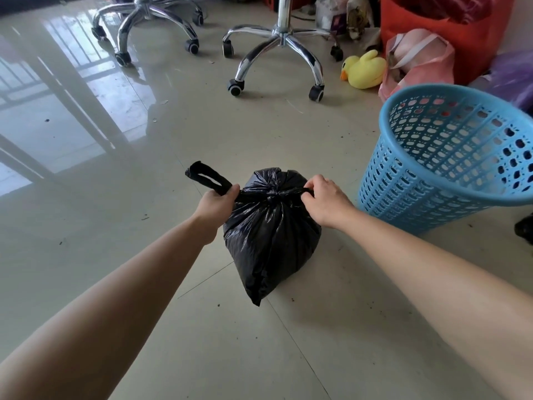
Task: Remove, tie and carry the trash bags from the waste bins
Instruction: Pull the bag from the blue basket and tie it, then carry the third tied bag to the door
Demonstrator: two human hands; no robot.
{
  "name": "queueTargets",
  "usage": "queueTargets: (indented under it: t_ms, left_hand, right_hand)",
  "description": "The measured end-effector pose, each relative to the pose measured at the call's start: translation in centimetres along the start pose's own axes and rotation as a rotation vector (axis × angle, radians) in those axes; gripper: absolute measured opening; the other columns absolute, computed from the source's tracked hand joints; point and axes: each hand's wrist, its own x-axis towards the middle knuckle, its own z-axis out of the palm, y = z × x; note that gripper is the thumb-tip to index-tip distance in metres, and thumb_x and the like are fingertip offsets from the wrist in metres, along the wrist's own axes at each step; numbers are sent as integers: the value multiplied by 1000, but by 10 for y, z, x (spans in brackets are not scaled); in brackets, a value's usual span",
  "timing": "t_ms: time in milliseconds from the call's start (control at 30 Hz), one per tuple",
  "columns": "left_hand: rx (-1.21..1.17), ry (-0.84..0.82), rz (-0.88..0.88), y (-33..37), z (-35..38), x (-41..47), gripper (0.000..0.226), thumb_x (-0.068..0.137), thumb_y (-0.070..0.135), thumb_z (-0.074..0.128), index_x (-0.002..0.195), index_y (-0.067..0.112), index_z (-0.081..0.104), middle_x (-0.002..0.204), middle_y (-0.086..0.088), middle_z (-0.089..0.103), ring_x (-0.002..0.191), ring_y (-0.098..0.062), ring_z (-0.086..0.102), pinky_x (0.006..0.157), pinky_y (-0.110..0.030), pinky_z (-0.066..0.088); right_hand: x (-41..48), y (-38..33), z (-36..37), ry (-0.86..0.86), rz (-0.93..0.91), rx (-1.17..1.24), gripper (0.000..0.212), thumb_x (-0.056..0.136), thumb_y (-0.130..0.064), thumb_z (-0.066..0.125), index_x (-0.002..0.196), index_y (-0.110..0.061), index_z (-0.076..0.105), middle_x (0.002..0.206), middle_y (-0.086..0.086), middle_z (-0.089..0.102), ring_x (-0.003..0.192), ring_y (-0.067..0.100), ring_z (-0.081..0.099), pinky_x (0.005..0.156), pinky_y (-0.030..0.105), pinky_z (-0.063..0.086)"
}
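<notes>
A full black trash bag (271,238) stands on the tiled floor in the middle of the head view, its top gathered into a knot. My left hand (217,203) grips the bag's left handle, whose loop sticks out past my fist to the upper left. My right hand (324,202) pinches the right handle close to the knot. Both handles are pulled sideways, away from each other. A blue perforated waste bin (450,157) stands just right of the bag with no liner in it.
Two chrome chair bases on castors (277,53) (144,27) stand on the floor beyond the bag. A yellow plush duck (363,70), a pink bag (418,62) and an orange bag (441,30) crowd the back right. A dark object (525,228) shows at the right edge.
</notes>
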Motion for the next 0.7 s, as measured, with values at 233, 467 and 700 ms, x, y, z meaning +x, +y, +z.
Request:
queueTargets:
  t_ms: [233,467,700]
  left_hand:
    - [-240,-113,-134,10,4,-40,30,102,34,52,108,7,63,99,-8,70,87,-26,69,70,-38,56]
    - [-71,-8,-49,109,-46,-125,40,84,40,71,94,3,61,90,-16,72,88,-37,71,77,-52,61]
    - [97,17,133,285,-124,-244,65,73,42,78,122,20,40,110,-4,63,103,-20,65,93,-43,54]
  right_hand:
    - [-32,-19,-5,15,252,467,21,99,-14,43,120,-14,44,112,5,54,93,20,52,77,29,39]
    - [-100,-87,-111,-23,164,547,60,90,-13,57,143,-26,32,128,-1,53,122,21,54,103,28,37]
    - [-183,-193,-303,-197,-46,354,109,76,-21,64,152,-47,-9,153,6,34,142,17,33,114,28,29]
